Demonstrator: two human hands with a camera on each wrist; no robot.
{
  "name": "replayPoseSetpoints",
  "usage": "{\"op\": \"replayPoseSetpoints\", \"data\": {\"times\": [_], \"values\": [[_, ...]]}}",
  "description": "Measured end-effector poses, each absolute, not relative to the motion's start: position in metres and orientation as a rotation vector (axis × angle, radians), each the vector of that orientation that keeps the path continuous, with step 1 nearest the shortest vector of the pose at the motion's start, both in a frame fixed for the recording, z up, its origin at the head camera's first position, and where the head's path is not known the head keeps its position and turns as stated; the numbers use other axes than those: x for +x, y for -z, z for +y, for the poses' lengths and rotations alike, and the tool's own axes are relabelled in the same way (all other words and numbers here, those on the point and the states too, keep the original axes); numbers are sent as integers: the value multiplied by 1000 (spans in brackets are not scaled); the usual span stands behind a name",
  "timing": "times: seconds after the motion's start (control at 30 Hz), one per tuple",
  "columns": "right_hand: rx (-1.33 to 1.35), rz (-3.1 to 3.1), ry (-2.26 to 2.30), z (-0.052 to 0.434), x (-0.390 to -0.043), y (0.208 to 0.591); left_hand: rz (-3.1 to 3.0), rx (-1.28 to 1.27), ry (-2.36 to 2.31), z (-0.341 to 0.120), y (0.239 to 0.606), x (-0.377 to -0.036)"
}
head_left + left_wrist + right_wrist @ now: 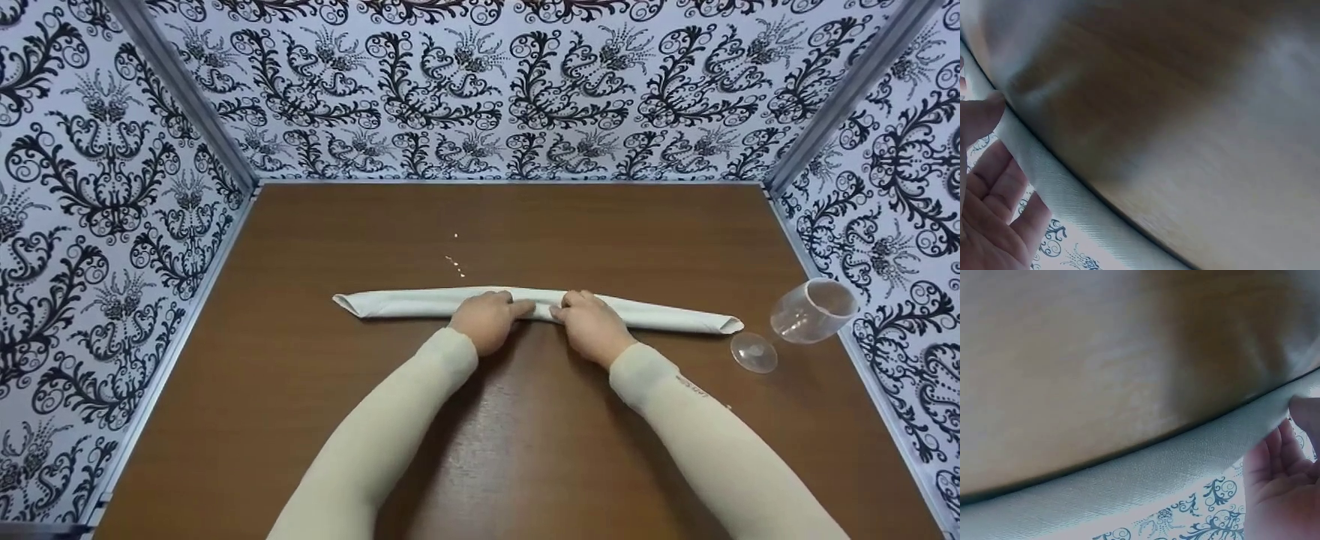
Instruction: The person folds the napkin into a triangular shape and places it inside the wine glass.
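A pale cloth napkin point(405, 303), rolled into a long thin tube, lies crosswise on the brown table. My left hand point(486, 321) grips it just left of its middle. Close by, my right hand point(595, 326) holds it slightly right of the middle, the two thumbs pointing at each other. In the left wrist view, the thumb of the left hand point(999, 208) is on the near side of the roll point(1072, 183), fingers beyond it. The right wrist view shows the right hand point(1286, 489) likewise around the roll point(1157, 467). Both roll ends stay visible, with folded openings.
A clear stemmed glass point(814, 311) lies on its side by the roll's right end, its foot close to the cloth. Small white crumbs point(456, 264) dot the table point(360, 225) beyond the roll. Patterned walls point(480, 90) border the table at left, back and right.
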State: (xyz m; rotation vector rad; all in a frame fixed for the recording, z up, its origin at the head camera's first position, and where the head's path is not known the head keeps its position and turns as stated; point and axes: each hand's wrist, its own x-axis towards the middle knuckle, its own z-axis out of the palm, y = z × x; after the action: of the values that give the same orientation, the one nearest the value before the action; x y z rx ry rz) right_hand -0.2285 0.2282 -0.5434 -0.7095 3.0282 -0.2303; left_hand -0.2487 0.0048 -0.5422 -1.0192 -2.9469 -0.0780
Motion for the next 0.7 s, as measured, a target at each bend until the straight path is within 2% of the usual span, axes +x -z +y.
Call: {"op": "replayPoseSetpoints", "data": {"times": [0.37, 0.7], "values": [[-940, 3095, 285, 238, -229, 551, -3056, -979, 164, 5, 534, -251], [-914, 2987, 446, 246, -232, 547, -3146, -946, 228, 6, 533, -259]]}}
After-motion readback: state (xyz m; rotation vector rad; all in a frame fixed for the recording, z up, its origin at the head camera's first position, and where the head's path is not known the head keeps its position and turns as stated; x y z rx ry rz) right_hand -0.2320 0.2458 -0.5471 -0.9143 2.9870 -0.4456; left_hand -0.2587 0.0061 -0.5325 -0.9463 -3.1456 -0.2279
